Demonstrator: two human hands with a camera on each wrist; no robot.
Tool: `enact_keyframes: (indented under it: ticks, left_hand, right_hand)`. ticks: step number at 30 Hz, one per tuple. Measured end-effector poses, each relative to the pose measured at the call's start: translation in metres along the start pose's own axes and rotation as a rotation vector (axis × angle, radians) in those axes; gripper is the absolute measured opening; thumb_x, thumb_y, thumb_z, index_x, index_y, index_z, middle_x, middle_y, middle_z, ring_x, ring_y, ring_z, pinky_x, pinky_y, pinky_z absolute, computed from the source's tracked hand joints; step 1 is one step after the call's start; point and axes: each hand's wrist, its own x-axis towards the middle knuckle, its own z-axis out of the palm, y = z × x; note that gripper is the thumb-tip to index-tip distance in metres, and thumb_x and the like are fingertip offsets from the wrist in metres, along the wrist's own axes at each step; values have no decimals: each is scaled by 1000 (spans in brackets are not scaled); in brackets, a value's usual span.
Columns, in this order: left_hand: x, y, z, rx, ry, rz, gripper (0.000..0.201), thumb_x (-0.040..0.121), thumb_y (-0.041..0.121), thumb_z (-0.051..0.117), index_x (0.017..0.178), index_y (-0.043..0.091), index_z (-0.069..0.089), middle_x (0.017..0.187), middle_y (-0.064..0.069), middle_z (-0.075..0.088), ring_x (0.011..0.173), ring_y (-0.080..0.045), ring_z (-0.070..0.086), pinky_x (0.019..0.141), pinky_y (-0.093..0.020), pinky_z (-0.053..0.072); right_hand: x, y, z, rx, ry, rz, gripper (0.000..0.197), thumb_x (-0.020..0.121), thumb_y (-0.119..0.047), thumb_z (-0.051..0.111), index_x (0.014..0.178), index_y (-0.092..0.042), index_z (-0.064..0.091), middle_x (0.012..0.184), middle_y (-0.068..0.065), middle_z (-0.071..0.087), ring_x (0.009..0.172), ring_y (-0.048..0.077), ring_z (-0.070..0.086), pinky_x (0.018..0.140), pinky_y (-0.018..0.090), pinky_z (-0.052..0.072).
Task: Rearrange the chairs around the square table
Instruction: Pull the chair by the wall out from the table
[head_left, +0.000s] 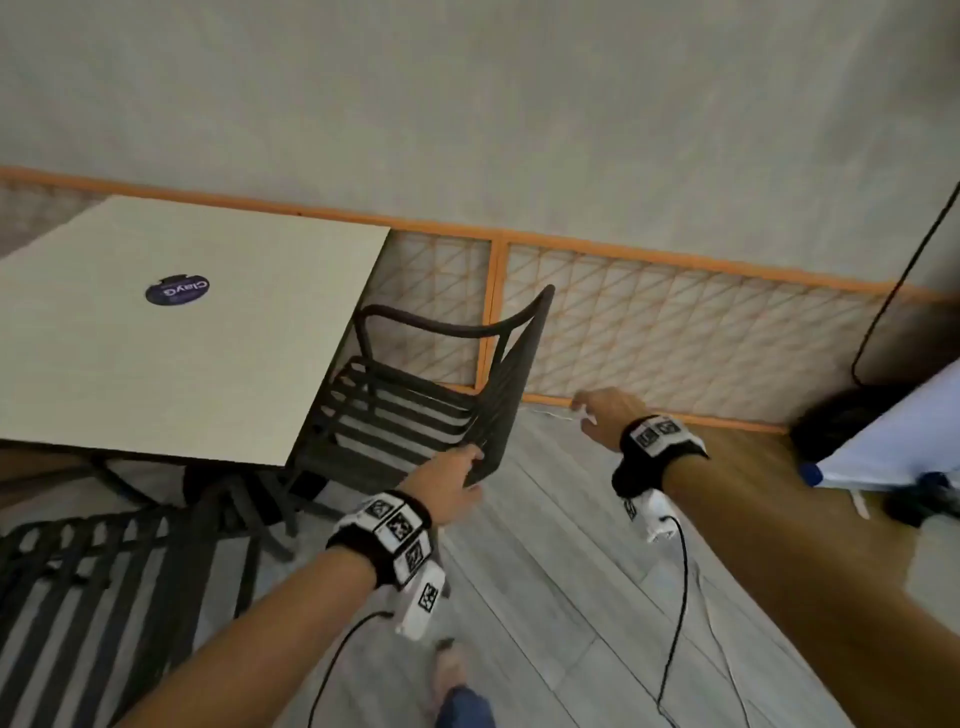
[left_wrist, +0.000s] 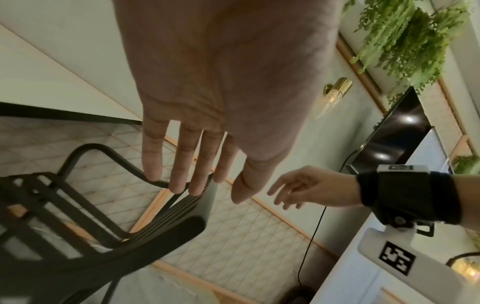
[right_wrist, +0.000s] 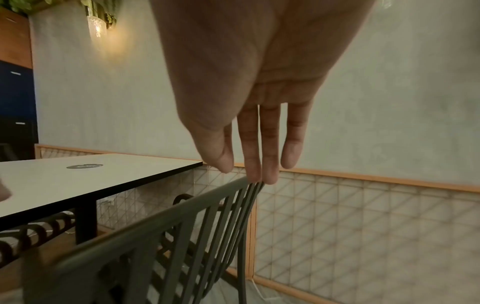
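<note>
A pale square table (head_left: 208, 364) with a dark round sticker stands at the left. A black slatted chair (head_left: 395, 415) sits at its right side, seat partly under the top and backrest toward me. My left hand (head_left: 452, 483) reaches the near end of the backrest's top rail with straight fingers (left_wrist: 192, 168) and holds nothing; the chair (left_wrist: 155, 232) lies below it. My right hand (head_left: 597, 413) hovers to the right of the backrest, fingers (right_wrist: 254, 144) straight and relaxed above the rail of the chair (right_wrist: 182, 226). A second black slatted chair (head_left: 104, 571) stands at the lower left.
An orange-framed lattice panel (head_left: 675, 332) runs along the wall behind the chair. A black cable (head_left: 893, 291) hangs at the far right above a white object (head_left: 883, 441). Pale plank floor (head_left: 545, 571) stretches between me and the panel; my foot (head_left: 452, 665) is below.
</note>
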Motion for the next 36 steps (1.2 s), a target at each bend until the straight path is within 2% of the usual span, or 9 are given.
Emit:
enact_keyframes:
  ticks: [3, 8, 12, 17, 22, 25, 27, 31, 36]
  left_hand:
    - [61, 15, -2, -34, 18, -26, 59, 87, 26, 59, 141, 17, 36, 142, -10, 49, 127, -26, 51, 107, -44, 43]
    - [139, 26, 3, 30, -11, -150, 75, 88, 24, 58, 150, 11, 18, 151, -13, 34, 136, -30, 37, 113, -44, 35]
    - [183, 20, 17, 69, -48, -256, 91, 86, 24, 63, 152, 10, 2, 155, -17, 25, 140, -33, 32, 116, -44, 31]
    - [210, 16, 30, 120, -13, -278, 97, 84, 21, 63, 152, 14, -5, 159, -17, 16, 144, -34, 26, 119, -45, 25]
    - [218, 25, 33, -111, 18, -332, 85, 85, 4, 52, 152, 22, 4, 154, -14, 30, 137, -29, 37, 119, -37, 25]
    - [220, 28, 37, -116, 15, -409, 86, 82, 2, 49, 150, 29, 3, 149, -11, 35, 129, -32, 45, 112, -57, 32]
    - [223, 27, 36, -148, -5, -429, 87, 81, 0, 48, 148, 33, 4, 147, -9, 37, 125, -32, 47, 107, -61, 35]
    - [234, 29, 32, -255, 27, -458, 86, 81, -5, 47, 149, 31, 8, 142, -8, 42, 121, -28, 50, 110, -51, 37]
    - [256, 24, 16, -383, 94, -475, 86, 82, -10, 45, 150, 28, 9, 139, -12, 45, 115, -28, 54, 104, -39, 44]
  right_hand:
    - [57, 13, -20, -27, -2, -3, 32, 90, -16, 51, 122, -21, 53, 116, 13, 62, 98, 32, 61, 69, 33, 43]
    - [136, 34, -23, -37, -37, -65, 36, 90, -13, 53, 125, -20, 50, 124, 13, 59, 106, 33, 59, 83, 41, 51]
    - [195, 48, -17, -11, -23, -119, 50, 86, -3, 53, 132, -21, 44, 127, 12, 52, 108, 34, 55, 79, 40, 49]
    - [269, 60, -3, -202, 17, -286, 50, 87, 0, 51, 133, -20, 44, 133, 18, 45, 116, 37, 49, 93, 48, 48]
    - [323, 66, 10, -453, -59, -409, 37, 94, -23, 51, 131, -26, 48, 147, 16, 35, 141, 39, 21, 115, 55, 20]
    - [345, 61, 15, -538, -123, -583, 33, 95, -18, 46, 122, -33, 56, 139, 2, 51, 137, 26, 33, 117, 53, 4]
    - [353, 61, 13, -583, -146, -664, 34, 94, -15, 45, 116, -36, 60, 134, -3, 56, 131, 21, 43, 118, 49, 7]
    - [369, 59, 4, -582, -124, -753, 25, 94, -20, 48, 107, -35, 64, 121, -4, 64, 116, 21, 52, 108, 41, 32]
    - [402, 42, -8, -591, -106, -793, 25, 95, -24, 48, 108, -35, 66, 116, -3, 65, 113, 23, 54, 101, 37, 36]
